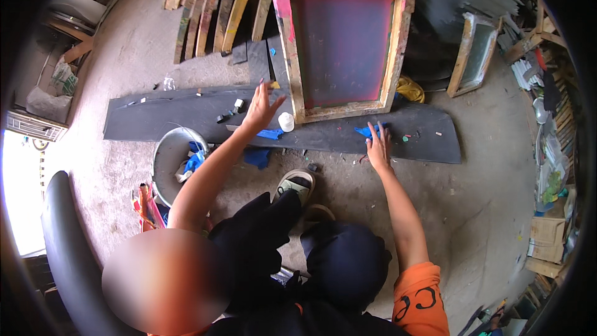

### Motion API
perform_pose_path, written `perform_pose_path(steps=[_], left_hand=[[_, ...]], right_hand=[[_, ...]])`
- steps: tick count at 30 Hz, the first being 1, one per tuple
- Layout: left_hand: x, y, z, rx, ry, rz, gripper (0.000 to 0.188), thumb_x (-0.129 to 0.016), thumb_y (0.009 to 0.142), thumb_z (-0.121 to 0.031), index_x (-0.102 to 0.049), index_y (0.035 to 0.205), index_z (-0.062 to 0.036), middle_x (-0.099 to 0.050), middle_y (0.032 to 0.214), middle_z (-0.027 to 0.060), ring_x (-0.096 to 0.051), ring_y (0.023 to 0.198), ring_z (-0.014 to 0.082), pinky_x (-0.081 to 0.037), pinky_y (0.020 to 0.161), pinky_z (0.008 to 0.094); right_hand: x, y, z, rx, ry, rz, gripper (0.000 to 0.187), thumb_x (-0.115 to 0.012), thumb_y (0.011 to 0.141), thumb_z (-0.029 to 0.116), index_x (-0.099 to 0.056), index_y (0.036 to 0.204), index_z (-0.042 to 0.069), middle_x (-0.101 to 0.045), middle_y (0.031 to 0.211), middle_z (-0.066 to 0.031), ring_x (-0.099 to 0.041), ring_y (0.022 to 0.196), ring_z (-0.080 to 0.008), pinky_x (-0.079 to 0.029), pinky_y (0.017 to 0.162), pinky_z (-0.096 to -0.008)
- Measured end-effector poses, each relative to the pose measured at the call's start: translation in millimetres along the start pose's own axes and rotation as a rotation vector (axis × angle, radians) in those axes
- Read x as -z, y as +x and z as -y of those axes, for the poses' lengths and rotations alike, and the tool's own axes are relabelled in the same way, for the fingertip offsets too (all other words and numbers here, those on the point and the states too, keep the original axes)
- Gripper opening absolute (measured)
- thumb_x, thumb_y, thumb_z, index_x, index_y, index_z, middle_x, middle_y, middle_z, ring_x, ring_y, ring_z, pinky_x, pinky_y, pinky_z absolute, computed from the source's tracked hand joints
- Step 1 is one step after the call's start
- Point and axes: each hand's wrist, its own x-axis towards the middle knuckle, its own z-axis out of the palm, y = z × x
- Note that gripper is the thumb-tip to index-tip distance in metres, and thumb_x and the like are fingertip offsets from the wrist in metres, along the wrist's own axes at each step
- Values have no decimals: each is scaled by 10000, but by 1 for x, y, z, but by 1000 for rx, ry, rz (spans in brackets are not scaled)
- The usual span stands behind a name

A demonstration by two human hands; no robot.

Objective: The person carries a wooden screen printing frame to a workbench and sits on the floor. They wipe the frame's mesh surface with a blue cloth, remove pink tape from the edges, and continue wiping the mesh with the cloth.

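A screen-printing frame [290, 56], wooden with pink paint along its top and left side, leans upright over a dark grey sheet [152, 115] on the floor. To the left of its lower corner, my left hand [264, 111] is raised with the fingers stretched out and nothing in them. A small white plastic cup or bottle [286, 122] stands close by that hand. My right hand [379, 148] reaches down at the right part of the sheet, fingers apart. Its fingertips are at a blue scrap [367, 130]; whether they touch it I cannot tell.
A grey bucket [163, 160] holding blue and white rags stands left of my legs. Painted wooden slats [239, 6] lie at the back. A smaller glazed frame [476, 56] leans at the right, with clutter along that wall. A dark curved cushion-like piece [65, 236] lies at the left.
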Motion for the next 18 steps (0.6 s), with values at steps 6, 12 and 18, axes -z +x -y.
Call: perform_pose_path(steps=[6, 12, 18], left_hand=[[-37, 74, -32, 313, -689, -111, 493, -498, 913, -355, -372, 1222, 8, -520, 1058, 135, -501, 960, 191, -403, 847, 317], [-58, 89, -30, 399, -788, -330, 271, -466, 936, -305, -505, 953, -37, -496, 774, 13, -424, 703, 75, -381, 638, 228], [-70, 87, -36, 409, -883, -332, 274, -468, 937, -290, -520, 937, -21, -497, 774, -9, -405, 713, 55, -373, 650, 210]], right_hand=[[-4, 2, -8, 30, 147, -193, 243, -567, 767, -45, -599, 985, 58, -517, 1043, -103, -485, 1002, -297, -427, 849, -371], [1, 22, -11, -322, 491, -415, 123, -567, 828, 41, -604, 942, 13, -607, 874, -123, -599, 779, -257, -463, 680, -348], [15, 38, -25, -476, 994, -576, 122, -532, 876, 39, -546, 993, 9, -608, 789, -40, -568, 683, -89, -458, 602, -221]])
